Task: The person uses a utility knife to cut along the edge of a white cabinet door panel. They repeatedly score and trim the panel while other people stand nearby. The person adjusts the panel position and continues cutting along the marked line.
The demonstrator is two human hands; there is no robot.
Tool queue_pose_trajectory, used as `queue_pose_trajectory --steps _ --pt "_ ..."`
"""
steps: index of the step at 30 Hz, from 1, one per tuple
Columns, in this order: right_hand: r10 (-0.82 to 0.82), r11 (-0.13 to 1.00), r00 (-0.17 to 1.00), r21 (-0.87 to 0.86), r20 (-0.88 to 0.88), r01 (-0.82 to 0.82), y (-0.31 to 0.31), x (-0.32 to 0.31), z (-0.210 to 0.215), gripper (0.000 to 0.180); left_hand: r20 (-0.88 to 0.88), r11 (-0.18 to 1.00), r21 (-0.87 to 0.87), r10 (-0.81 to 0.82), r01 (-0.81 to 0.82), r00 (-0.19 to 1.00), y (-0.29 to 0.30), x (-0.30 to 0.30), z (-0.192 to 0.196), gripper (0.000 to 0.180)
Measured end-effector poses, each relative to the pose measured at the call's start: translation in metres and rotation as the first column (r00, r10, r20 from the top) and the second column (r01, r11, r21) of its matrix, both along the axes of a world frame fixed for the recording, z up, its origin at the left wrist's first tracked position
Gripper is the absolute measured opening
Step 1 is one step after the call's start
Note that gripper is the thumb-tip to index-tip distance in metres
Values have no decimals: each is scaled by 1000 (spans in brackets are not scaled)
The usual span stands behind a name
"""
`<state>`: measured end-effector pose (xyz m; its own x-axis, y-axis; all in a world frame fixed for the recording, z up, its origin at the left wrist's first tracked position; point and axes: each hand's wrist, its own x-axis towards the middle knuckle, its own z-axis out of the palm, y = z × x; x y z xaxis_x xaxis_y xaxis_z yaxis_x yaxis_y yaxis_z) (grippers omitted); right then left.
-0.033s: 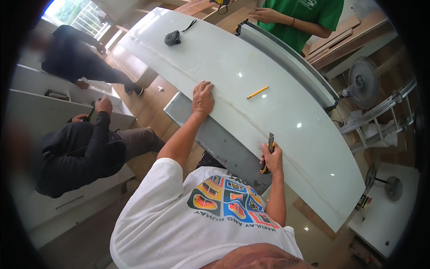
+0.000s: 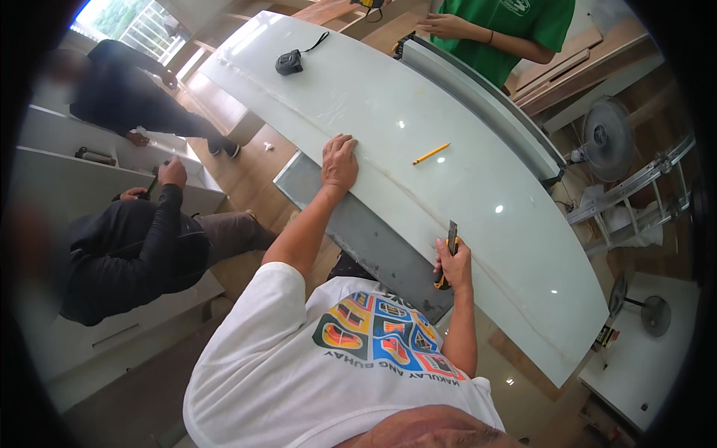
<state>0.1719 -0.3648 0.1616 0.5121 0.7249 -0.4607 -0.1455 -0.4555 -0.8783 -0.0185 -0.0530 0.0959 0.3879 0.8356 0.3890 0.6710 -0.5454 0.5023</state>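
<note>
A large pale white sheet (image 2: pixel 463 172) with one curved long edge lies before me, a faint seam line running along it. My left hand (image 2: pixel 340 160) rests palm down near its straight near edge, fingers laid on the surface and holding nothing. Farther right, my right hand (image 2: pixel 455 265) is closed around a black and yellow utility knife (image 2: pixel 452 235), its blade end pointing away from me. A yellow pencil (image 2: pixel 431 154) lies on the sheet between and beyond my hands. Toward the far left end sits a black tape measure (image 2: pixel 289 63) with a wrist strap.
Beneath the sheet a grey board (image 2: pixel 366 235) juts out toward me. Across from me stands a person in a green shirt (image 2: pixel 493 45). Two people in dark clothes (image 2: pixel 142 254) are at the left by white cabinets. A fan (image 2: pixel 606 138) and metal ladder (image 2: pixel 635 194) stand at the right.
</note>
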Motion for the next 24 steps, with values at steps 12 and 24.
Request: queue_pose_trajectory --steps 12,24 --pt "27 999 1000 -28 11 -27 12 4 -6 34 7 999 52 11 -11 1000 13 -1 -5 31" --pt "44 999 998 -19 52 -43 7 4 -16 34 52 999 38 6 -8 999 8 0 5 31"
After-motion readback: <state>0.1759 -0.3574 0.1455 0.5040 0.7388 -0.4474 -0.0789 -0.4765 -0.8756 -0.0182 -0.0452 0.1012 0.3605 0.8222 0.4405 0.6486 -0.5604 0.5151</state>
